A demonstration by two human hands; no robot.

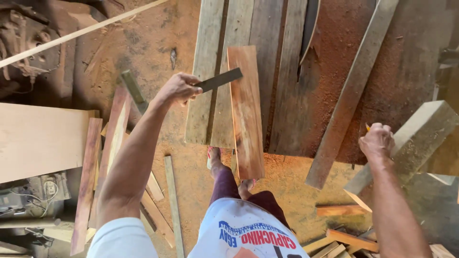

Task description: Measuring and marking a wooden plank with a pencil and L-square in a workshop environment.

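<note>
My left hand (pixel 179 88) is raised over the floor and grips a dark metal try square; its flat blade (pixel 219 80) points right, across a short reddish board (pixel 246 110). The square's stock (pixel 133 90) sticks out to the left behind my wrist. That reddish board lies on top of several grey weathered planks (pixel 253 28). My right hand (pixel 377 140) is closed in a fist around a pencil whose orange tip (pixel 367 127) shows above the knuckles, next to a thick pale timber block (pixel 411 143).
A long grey plank (pixel 351 91) lies diagonally on the sawdust floor. A wide pale board (pixel 38 138) rests at left, with reddish strips (pixel 88 181) beside it. Offcuts (pixel 342 236) lie at lower right. My feet (pixel 215 155) stand just below the planks. A machine (pixel 21 43) sits upper left.
</note>
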